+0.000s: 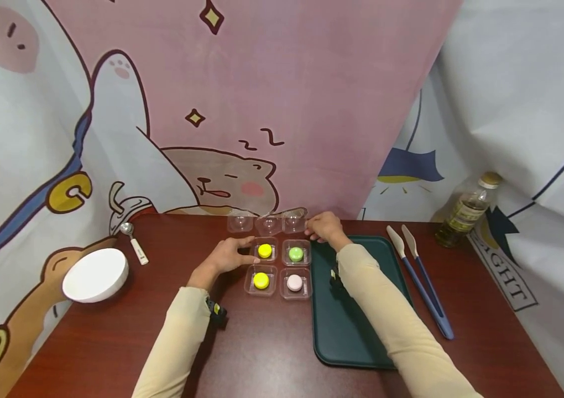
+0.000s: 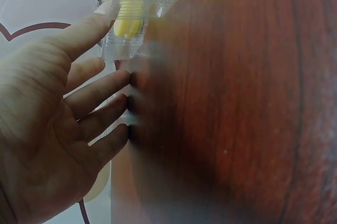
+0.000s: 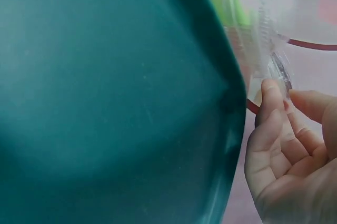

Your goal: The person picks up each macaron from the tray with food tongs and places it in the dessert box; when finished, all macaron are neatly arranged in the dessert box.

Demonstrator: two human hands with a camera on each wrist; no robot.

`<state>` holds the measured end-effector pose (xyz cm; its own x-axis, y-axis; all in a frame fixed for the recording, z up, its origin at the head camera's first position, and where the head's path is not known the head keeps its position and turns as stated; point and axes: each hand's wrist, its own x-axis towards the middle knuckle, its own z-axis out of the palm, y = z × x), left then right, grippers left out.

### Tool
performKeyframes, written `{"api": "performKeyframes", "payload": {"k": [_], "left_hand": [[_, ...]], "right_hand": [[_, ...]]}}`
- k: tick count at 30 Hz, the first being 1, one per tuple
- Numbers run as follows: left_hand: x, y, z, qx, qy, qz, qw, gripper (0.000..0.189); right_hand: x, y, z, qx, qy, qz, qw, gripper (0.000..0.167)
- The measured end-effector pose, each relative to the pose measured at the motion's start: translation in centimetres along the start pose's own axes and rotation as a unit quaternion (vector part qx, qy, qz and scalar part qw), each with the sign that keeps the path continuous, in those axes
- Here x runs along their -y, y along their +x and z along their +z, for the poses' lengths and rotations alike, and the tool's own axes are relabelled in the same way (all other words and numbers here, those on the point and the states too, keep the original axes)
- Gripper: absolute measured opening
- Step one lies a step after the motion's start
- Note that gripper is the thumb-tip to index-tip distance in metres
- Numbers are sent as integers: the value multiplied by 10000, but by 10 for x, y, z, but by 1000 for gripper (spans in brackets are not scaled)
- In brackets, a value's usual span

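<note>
Several clear plastic boxes hold round macarons: a yellow macaron (image 1: 264, 251) at far left, a green macaron (image 1: 296, 254) at far right, another yellow macaron (image 1: 261, 281) and a pale pink macaron (image 1: 294, 283) nearer. My left hand (image 1: 226, 255) is beside the far left box (image 1: 271, 241), its thumb and index finger spread at the box's left side. In the left wrist view, the left hand's (image 2: 58, 108) fingers are loosely extended. My right hand (image 1: 327, 228) pinches the edge of a clear domed lid (image 1: 294, 221) between thumb and fingertips, seen also in the right wrist view (image 3: 281, 71).
Two more clear lids (image 1: 240, 222) stand by the back wall. A dark green tray (image 1: 332, 342) lies under the right forearm, with blue-handled tongs (image 1: 426, 287) and an oil bottle (image 1: 466, 213) beyond. At left are a white bowl (image 1: 97, 275) and a scoop (image 1: 135, 244).
</note>
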<state>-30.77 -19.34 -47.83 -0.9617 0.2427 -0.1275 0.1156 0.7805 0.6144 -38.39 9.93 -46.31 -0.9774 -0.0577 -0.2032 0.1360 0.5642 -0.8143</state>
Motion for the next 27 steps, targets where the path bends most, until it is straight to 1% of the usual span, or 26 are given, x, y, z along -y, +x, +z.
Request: {"api": "performKeyframes", "payload": {"k": [6, 14, 20, 27], "left_hand": [[-1, 0, -1, 47, 44, -15, 10000, 79], [-6, -2, -1, 99, 35, 13, 9999, 78], [-5, -2, 0, 43, -15, 35, 10000, 78], [-5, 0, 1, 7, -16, 118, 9999, 78]], "right_hand": [[4, -11, -10, 107, 411, -156, 9990, 28], [4, -24, -22, 226, 696, -254, 9970, 30], [2, -27, -29, 301, 759, -338, 9961, 33], [8, -35, -35, 233, 754, -390, 9961, 32]]}}
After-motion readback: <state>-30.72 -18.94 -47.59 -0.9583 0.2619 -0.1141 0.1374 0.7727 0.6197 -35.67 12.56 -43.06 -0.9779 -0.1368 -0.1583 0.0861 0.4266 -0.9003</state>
